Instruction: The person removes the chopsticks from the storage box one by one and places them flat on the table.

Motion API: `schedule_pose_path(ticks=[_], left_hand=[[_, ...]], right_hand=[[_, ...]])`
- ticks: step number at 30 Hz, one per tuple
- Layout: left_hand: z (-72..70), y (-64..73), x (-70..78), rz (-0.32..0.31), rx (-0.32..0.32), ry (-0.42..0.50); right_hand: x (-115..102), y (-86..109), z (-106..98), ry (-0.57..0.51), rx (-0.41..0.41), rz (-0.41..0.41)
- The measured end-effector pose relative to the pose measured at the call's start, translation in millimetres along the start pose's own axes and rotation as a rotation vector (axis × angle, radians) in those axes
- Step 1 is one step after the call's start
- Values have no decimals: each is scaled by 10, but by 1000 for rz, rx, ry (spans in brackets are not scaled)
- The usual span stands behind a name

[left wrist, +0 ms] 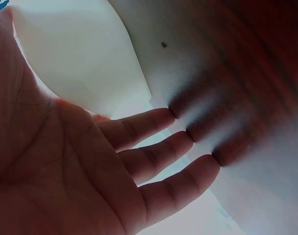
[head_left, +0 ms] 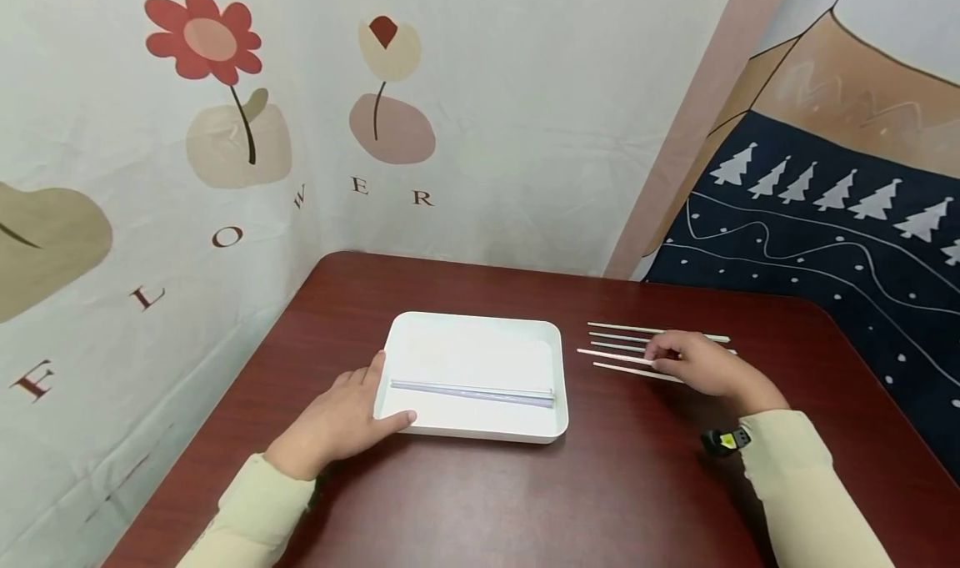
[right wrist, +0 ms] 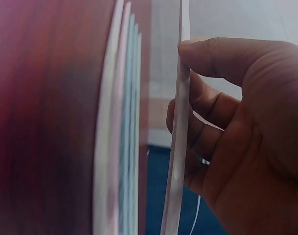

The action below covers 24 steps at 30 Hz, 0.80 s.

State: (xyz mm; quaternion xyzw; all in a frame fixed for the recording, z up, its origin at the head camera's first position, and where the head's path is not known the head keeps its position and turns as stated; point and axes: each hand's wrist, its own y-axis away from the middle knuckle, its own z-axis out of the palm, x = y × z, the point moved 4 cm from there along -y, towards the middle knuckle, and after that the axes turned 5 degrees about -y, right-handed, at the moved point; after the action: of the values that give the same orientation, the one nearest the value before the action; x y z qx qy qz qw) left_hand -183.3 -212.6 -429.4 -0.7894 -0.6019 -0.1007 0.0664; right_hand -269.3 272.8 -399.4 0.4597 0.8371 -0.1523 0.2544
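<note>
- Tray [head_left: 468, 347]: smooth, plastic-looking, with a soft satin surface.
- Held stick [right wrist: 177, 147]: smooth, plastic-looking, with a faint sheen.
- Tabletop [head_left: 517, 501]: smooth, wood-look, softly glossy where light falls.
- Wall hanging [head_left: 525, 134]: matt, lightly creased cloth, printed.
- Sleeves [head_left: 817, 476]: matt, soft-looking cloth.

Right hand [head_left: 705, 366] hides parts of several chopsticks [head_left: 622, 328]. Worktop [head_left: 525, 501] cut off by head view's bottom edge; both sleeves [head_left: 262, 501] likewise.
</note>
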Motion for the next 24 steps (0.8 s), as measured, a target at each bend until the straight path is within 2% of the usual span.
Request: schedule_pose_path(ticks=[11, 24], left_hand=[[-28, 3, 21, 8, 10, 1], [-28, 21, 23, 6, 7, -2]], right_hand=[[156, 239, 36, 69, 0, -2], [189, 292, 121, 96, -17, -14]])
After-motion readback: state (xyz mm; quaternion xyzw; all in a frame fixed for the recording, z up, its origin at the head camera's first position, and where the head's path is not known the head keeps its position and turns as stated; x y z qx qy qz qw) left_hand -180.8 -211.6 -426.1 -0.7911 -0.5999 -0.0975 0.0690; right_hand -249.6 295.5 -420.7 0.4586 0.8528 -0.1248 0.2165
